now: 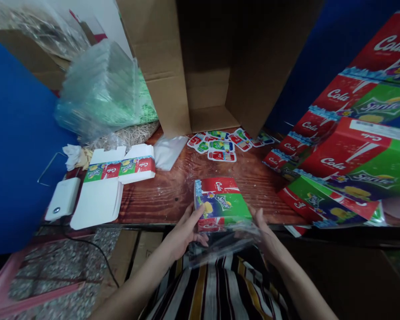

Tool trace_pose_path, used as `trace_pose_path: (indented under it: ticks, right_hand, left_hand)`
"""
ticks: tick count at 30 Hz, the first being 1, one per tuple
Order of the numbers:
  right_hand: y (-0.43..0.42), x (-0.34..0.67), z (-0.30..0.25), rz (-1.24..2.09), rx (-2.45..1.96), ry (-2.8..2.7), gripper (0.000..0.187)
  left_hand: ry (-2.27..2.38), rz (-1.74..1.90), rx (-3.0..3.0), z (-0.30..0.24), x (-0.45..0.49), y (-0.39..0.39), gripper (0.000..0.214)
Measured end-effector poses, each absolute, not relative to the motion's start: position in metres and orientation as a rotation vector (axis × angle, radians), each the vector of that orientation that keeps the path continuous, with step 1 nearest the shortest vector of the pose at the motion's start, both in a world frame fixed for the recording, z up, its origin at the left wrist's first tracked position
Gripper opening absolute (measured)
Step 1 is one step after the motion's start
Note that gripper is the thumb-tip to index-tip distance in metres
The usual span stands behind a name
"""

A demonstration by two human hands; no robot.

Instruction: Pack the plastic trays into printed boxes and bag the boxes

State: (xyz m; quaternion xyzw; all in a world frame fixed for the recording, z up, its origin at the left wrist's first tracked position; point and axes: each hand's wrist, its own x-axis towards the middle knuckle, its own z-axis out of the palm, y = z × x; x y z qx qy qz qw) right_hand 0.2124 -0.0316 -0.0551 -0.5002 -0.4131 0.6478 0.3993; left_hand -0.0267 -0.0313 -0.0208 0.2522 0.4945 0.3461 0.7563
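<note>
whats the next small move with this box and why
Probably work the box into the clear film: the left hand grips its near corner, the right hand flanks the other side, and the film bunches loose at its near end.

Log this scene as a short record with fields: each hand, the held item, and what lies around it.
left hand: grips the printed box at its left side, thumb on its face
right hand: fingers straight, against the box's right side at the clear plastic film
printed box: red and green, Cola and Sprite print, at the near edge of the wooden table
left: flat box blanks, white device
behind: small printed cards, open cardboard carton
right: stacked printed boxes
</note>
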Motion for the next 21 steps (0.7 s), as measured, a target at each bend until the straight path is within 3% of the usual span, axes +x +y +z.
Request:
trace_pose_path:
  ticks: [5, 9, 11, 13, 15, 19, 21]
  right_hand:
    - [-0.077, 0.227, -0.092, 1.590, -1.143, -1.034, 0.087]
    - [-0.094, 0.229, -0.110, 1.431, -1.158, -1.331, 0.097]
    - [-0.092, 0.223, -0.114, 1.263, -1.300, -1.337, 0.083]
    - [-0.086, 0.218, -0.115, 1.081, -1.445, -1.310, 0.049]
    - [-0.079, 0.215, -0.112, 0.924, -1.528, -1.359, 0.029]
    - [-0.070, 0.216, -0.105, 0.637, -1.459, -1.600, 0.024]
    - [-0.068, 0.218, -0.102, 0.522, -1.374, -1.702, 0.023]
  left_hand:
    - [1.066, 0.981, 0.549, -0.056, -0.028, -0.065, 0.070]
    - [1.206, 1.066, 0.757, -0.091, -0.037, -0.089, 0.045]
    - [1.282, 0.984, 1.056, -0.101, -0.040, -0.094, 0.038]
    - [1.400, 0.867, 1.374, -0.105, -0.042, -0.093, 0.040]
    - [1.532, 0.758, 1.593, -0.104, -0.040, -0.089, 0.043]
    - [1.642, 0.712, 1.887, -0.099, -0.036, -0.076, 0.022]
    - [1.614, 0.789, 2.050, -0.098, -0.036, -0.072, 0.024]
